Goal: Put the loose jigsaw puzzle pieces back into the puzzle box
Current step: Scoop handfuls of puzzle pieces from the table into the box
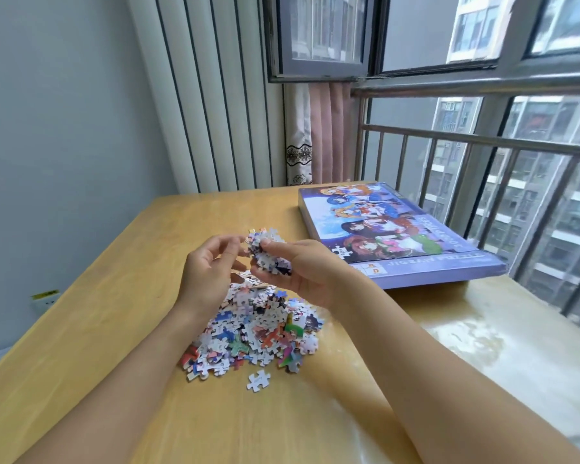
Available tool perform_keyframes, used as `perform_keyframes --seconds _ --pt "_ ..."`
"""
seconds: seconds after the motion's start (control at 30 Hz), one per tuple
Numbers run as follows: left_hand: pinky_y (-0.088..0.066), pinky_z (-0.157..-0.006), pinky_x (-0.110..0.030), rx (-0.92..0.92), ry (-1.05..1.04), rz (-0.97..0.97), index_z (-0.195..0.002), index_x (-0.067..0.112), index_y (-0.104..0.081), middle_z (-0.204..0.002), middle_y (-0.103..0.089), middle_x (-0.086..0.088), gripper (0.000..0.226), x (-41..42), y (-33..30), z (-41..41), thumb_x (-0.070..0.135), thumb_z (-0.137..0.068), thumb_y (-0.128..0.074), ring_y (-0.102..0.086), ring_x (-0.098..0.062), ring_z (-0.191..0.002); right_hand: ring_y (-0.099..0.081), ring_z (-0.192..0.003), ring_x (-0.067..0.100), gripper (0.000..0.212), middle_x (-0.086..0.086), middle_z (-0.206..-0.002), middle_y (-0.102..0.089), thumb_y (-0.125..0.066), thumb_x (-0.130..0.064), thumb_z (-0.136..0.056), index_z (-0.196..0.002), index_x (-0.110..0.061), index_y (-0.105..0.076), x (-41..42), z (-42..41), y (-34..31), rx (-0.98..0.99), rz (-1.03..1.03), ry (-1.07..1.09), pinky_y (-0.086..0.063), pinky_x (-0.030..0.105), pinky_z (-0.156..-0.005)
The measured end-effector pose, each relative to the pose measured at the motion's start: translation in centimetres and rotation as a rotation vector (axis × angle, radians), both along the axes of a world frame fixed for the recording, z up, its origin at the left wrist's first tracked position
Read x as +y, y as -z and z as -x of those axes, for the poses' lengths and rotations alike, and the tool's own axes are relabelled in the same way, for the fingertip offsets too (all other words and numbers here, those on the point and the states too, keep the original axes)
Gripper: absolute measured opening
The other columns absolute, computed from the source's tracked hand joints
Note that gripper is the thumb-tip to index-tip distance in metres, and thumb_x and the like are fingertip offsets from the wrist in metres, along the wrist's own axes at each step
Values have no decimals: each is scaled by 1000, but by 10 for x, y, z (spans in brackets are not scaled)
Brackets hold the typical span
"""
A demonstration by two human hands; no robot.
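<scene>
A clump of small multicoloured cardboard jigsaw pieces (pixel 269 251) is gripped in the curled right hand (pixel 302 269), steadied by the loosely open left hand (pixel 208 272) above the loose pile (pixel 252 333) on the yellow wooden surface (pixel 91 296), and should be kept tightly cupped until the closed purple puzzle box (pixel 395 229) beyond is opened.

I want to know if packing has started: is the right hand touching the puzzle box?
Apart. The head view shows the right hand gripping a clump of pieces above the pile, with bare table between it and the puzzle box.
</scene>
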State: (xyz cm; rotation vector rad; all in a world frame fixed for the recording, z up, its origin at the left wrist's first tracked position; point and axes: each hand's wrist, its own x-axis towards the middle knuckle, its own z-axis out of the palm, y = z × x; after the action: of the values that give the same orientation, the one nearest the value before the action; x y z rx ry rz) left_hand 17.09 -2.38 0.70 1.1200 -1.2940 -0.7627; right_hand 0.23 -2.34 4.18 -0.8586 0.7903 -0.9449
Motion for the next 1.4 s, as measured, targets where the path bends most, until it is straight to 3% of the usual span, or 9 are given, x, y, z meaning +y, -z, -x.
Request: perform_keyframes --seconds 0.13,0.33,0.43,0.6,0.73,0.87,1.03,1.3,1.4 --pt "-59 -72 -32 -300 36 61 -106 29 -69 -99 -70 8 18 -2 -17 7 17 -93 -67 -68 -13 -86 -69 -92 30 23 22 -111 -66 -68 -7 -94 -110 9 -67 8 29 -11 1 -75 26 -64 32 -73" --pt "-45 -102 -24 -934 352 42 -143 25 -45 -136 -52 12 90 -21 -27 67 38 -65 -88 -50 -6 -123 -70 -95 27 22 20 -120 -69 -67 -6 -94 -112 5 -67 15 82 -32 61 -47 134 -63 34 -77" --pt "-45 -81 -7 -887 371 37 -120 22 -57 -111 -61 13 61 -28 -23 94 27 -68 -89 -59 -3 -98 -70 -101 29 26 21 -124 -69 -68 -6 -93 -118 5 -67 21 99 -37 73 -45 152 -63 34 -78" --pt "-53 -78 -32 -895 327 78 -94 22 -72 -96 -69 6 8 -33 -18 110 17 -91 -67 -64 -17 -93 -70 -98 31 19 20 -111 -72 -67 -5 -93 -111 3 -66 35 119 -37 54 -56 137 -63 35 -75" --pt "-38 -60 -21 -878 241 132 -80 22 -74 -74 -63 16 19 -37 -27 108 14 -93 -62 -56 -13 -72 -72 -90 25 15 16 -103 -74 -67 -5 -94 -107 3 -68 48 124 -38 37 1 111 -64 34 -74" --pt "-49 -75 -32 -798 178 146 -101 18 -78 -96 -75 -1 23 -45 -40 111 20 -89 -59 -65 -20 -88 -73 -87 25 16 16 -96 -74 -66 -5 -93 -104 7 -69 58 132 -36 72 34 85 -64 34 -73" --pt "-53 -89 -35 -646 98 168 -113 22 -76 -97 -76 4 22 -51 -61 111 29 -96 -65 -69 -16 -94 -70 -104 31 30 26 -123 -66 -71 -4 -91 -116 10 -64 41 143 -25 81 -129 237 -64 32 -68" --pt "-39 -70 -3 -575 135 202 -115 27 -75 -85 -67 28 21 -42 -76 112 29 -97 -64 -59 13 -80 -73 -96 35 28 25 -126 -62 -66 -5 -95 -119 7 -58 7 162 -41 108 -197 382 -61 29 -53" --pt "-36 -64 1 -561 167 204 -114 25 -76 -79 -65 27 21 -41 -78 114 27 -97 -64 -56 19 -67 -69 -105 43 25 29 -127 -59 -53 4 -99 -123 10 -52 -5 163 -48 80 -203 428 -64 37 -63"
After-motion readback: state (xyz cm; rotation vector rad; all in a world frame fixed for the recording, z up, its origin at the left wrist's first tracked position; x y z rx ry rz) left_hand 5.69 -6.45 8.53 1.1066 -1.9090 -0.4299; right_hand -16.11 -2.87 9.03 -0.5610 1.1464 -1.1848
